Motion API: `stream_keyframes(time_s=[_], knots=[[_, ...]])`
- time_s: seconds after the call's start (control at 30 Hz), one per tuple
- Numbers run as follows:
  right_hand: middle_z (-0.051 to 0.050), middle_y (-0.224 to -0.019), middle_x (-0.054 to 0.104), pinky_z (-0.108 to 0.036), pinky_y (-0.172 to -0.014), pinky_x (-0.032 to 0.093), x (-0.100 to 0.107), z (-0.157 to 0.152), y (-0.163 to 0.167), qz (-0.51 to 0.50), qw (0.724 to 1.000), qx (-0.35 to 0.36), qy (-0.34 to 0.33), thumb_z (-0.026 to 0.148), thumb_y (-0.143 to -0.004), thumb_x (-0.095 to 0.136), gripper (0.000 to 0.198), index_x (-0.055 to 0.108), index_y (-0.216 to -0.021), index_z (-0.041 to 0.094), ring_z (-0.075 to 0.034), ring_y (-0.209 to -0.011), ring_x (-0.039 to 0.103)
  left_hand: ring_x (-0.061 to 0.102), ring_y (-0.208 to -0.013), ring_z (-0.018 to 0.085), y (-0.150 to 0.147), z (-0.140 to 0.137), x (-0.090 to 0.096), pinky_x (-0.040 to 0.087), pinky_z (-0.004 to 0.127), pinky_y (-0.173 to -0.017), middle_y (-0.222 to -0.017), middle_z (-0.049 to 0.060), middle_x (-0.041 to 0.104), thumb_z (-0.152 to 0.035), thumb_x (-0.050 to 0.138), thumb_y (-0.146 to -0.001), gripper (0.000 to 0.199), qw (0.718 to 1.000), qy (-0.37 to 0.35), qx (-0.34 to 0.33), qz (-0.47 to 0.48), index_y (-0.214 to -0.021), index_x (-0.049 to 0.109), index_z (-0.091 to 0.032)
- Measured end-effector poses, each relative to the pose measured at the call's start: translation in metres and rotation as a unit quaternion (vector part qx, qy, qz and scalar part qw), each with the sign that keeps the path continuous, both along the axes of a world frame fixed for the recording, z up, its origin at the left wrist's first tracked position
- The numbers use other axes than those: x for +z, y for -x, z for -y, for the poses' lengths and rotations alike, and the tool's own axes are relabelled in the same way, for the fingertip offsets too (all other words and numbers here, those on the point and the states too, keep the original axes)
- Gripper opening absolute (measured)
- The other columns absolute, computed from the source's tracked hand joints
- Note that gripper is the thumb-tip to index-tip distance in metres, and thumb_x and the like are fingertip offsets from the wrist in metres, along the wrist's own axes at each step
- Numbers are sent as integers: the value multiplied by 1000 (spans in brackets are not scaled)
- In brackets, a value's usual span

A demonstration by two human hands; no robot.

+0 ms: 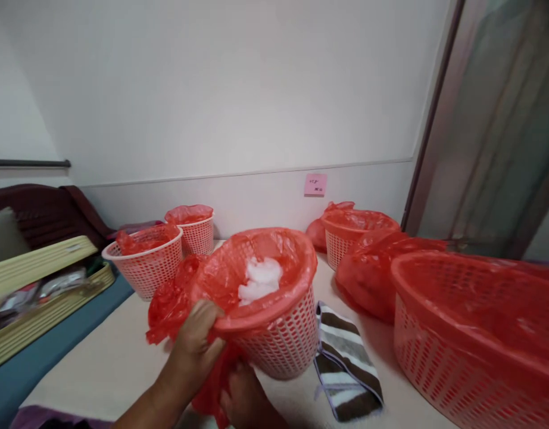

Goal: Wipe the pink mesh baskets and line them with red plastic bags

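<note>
A white mesh basket (283, 345) stands tilted in front of me, lined with a red plastic bag (301, 250) folded over its rim. White tissue-like wads (262, 277) lie inside. At the near left of the rim, my left hand (200, 333) is closed on the bag. Just below the rim, my right hand (245, 393) grips a hanging gather of the same red plastic; part of its fingers is hidden. More crumpled red plastic (171, 304) bulges out on the basket's left side. A striped towel (348, 363) lies folded to the right of the basket.
Two white baskets, one nearer (152, 268) and one farther (198, 235), stand at the left with red liners. On the right are another lined basket (337, 247), a red bag (368, 283) and a large lined basket (462, 363). A pink note (315, 185) is on the wall.
</note>
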State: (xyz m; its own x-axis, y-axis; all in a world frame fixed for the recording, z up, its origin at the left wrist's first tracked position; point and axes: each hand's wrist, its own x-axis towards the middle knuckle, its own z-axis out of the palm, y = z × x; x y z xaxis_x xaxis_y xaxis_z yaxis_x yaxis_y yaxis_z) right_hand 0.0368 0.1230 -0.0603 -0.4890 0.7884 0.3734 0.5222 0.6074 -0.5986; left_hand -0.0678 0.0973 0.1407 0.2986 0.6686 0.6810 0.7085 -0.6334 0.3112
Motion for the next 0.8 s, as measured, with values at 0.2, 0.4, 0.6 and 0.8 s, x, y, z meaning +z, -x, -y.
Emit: stream_keyframes(time_s=[0.2, 0.4, 0.6, 0.8], knots=[[-17, -113, 63, -52, -93, 45, -7, 4, -9, 134, 989, 4, 68, 31, -62, 68, 48, 64, -106, 14, -37, -105, 56, 50, -77, 18, 10, -13, -22, 43, 32, -68, -80, 2, 51, -11, 49, -87, 9, 995, 31, -10, -96, -84, 46, -20], [-10, -94, 67, -35, -72, 52, 8, 9, -22, 79, 994, 80, -13, 30, -67, 63, 31, 63, -95, 18, -26, -84, 62, 59, -83, 18, 22, -14, 0, 50, 29, -69, -93, 4, 62, -20, 49, -91, 11, 977, 20, -46, -209, -101, 51, -22], [0, -76, 62, -22, -60, 47, 75, 44, -81, -195, 980, 32, -33, 17, -82, 45, 19, 58, -95, 22, -12, -64, 61, 65, -96, 18, 17, -18, 16, 53, 26, -77, -105, 8, 68, -19, 43, -95, 20, 951, -58, -103, -285, -112, 53, -21], [1, -83, 61, -24, -67, 48, 148, 58, -156, -243, 954, -120, -124, 18, -91, 44, 19, 56, -105, 26, -13, -74, 61, 67, -94, 20, 22, -23, 24, 53, 27, -74, -108, 7, 70, -30, 47, -95, 26, 935, 3, -183, -304, -120, 51, -22]])
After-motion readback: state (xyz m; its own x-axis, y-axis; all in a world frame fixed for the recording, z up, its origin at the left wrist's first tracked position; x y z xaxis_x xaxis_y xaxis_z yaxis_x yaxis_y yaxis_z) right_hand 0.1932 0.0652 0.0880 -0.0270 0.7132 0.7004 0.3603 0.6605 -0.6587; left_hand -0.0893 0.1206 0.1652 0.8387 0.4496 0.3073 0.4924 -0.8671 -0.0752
